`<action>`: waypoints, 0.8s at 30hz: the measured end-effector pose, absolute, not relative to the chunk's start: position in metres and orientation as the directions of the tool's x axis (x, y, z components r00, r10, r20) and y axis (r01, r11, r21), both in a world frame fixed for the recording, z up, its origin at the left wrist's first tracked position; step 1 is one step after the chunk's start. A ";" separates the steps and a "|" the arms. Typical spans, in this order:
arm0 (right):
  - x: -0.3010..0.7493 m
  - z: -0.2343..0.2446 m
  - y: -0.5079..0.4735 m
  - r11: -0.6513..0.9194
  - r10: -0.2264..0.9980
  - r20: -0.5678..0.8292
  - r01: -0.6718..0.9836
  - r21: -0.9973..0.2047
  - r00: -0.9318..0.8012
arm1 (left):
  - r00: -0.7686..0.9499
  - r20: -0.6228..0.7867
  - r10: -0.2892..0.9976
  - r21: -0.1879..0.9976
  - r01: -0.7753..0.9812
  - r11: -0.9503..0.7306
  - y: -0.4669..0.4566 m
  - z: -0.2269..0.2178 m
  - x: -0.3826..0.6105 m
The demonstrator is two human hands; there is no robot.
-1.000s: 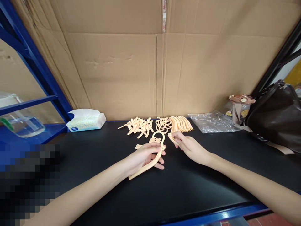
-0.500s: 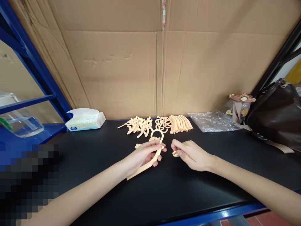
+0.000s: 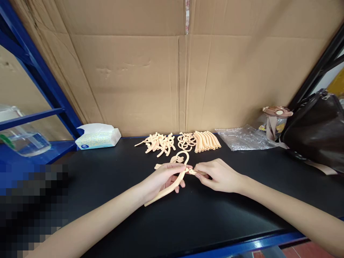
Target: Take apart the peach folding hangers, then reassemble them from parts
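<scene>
While in two hands point(image 3: 167, 172) point(image 3: 219, 175), one hook point(image 3: 187, 157), two bars point(image 3: 168, 189) point(image 3: 192, 172)

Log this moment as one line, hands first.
left hand: holding hooked piece; right hand: pinching short piece, tip close to hooked piece; contact: unclear; behind: loose parts; left side: tissue pack; right side: plastic bag

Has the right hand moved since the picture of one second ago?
Yes: judged against the stack of curved pieces, the right hand has moved away from it, toward the near edge of the table.
</scene>
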State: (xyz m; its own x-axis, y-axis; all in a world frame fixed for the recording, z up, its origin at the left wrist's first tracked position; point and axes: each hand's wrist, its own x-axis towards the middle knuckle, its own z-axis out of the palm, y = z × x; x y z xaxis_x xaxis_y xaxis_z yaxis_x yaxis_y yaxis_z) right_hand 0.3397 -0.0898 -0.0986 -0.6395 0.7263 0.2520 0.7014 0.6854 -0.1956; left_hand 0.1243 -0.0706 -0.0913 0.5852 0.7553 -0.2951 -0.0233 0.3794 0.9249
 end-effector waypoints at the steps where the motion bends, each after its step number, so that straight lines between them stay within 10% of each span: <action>1: 0.340 -0.098 -0.090 0.690 0.720 0.261 0.705 -0.164 -0.644 | 0.582 -0.302 0.755 0.924 -0.016 0.382 -0.071 -0.091 0.124; 9: 0.339 -0.096 -0.097 0.703 0.632 0.345 0.700 0.121 -0.694 | 0.613 -0.278 0.740 0.956 0.097 0.278 -0.075 -0.092 0.124; 24: 0.338 -0.107 -0.098 0.756 0.476 0.434 0.608 0.243 -0.765 | 0.625 -0.214 0.751 0.975 0.185 0.124 -0.072 -0.091 0.120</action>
State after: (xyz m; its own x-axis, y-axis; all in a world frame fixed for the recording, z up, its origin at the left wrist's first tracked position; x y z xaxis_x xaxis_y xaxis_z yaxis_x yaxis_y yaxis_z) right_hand 0.3376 -0.0980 -0.1071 -0.7652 0.4756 0.4339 0.6078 0.7560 0.2431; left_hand 0.1195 -0.0719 -0.0909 0.6251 0.7506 -0.2143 0.1850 0.1244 0.9748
